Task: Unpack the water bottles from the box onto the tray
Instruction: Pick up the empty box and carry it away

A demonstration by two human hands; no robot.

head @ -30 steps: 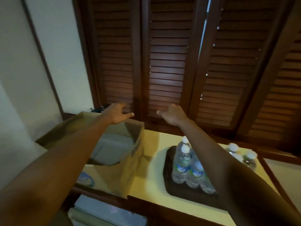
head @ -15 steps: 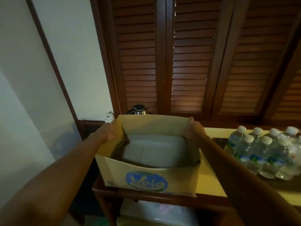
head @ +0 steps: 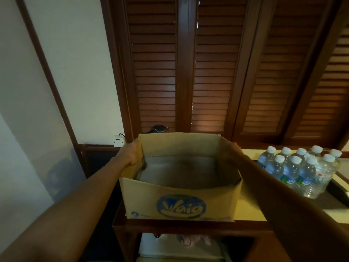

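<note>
A brown cardboard box (head: 179,203) with a blue oval logo stands on the left end of the table, open at the top, with no bottles visible inside. My left hand (head: 131,154) grips its left wall near the back corner. My right hand (head: 233,151) holds the right wall; its fingers are hidden by the cardboard. Several clear water bottles (head: 298,169) with white caps stand packed together on a dark tray (head: 338,191) to the right of the box.
The yellow-topped wooden table (head: 249,210) has a lower shelf holding pale bundles (head: 181,244). Dark louvred shutters (head: 213,72) fill the wall behind. A kettle (head: 157,128) and a wall socket (head: 119,141) sit behind the box at left.
My hands came down from in front of the shutters onto the box's two side walls. The view swung left and down, so the box is centred and the bottles sit at the right.
</note>
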